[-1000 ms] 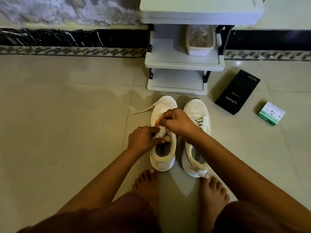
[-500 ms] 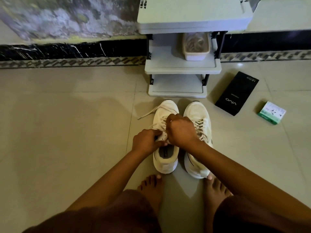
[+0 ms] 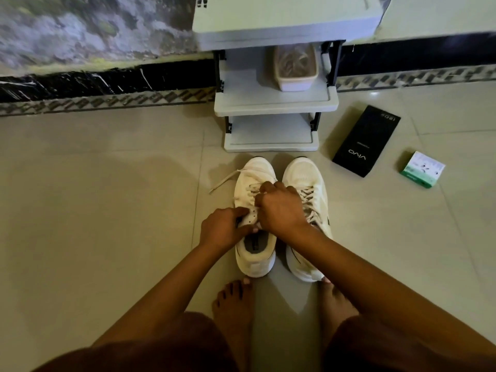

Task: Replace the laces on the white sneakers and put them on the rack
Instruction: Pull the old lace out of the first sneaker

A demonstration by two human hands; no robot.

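Two white sneakers stand side by side on the tiled floor, toes toward the rack (image 3: 273, 104). My left hand (image 3: 224, 230) pinches the tongue and eyelet flap of the left sneaker (image 3: 255, 260). My right hand (image 3: 280, 208) is curled over that shoe's lacing and grips its lace (image 3: 228, 179), one end of which trails onto the floor at the left. The right sneaker (image 3: 304, 175) is fully laced, and my right forearm crosses its heel.
The grey rack stands against the wall, with a plastic tub (image 3: 295, 67) on its middle shelf. A black phone box (image 3: 366, 140) and a small green-and-white box (image 3: 421, 169) lie on the floor to the right. My bare feet (image 3: 233, 304) are just behind the sneakers.
My right hand has moved forward along the left sneaker's lacing toward the toe. My head has tilted down a little, so the rack sits lower in view.
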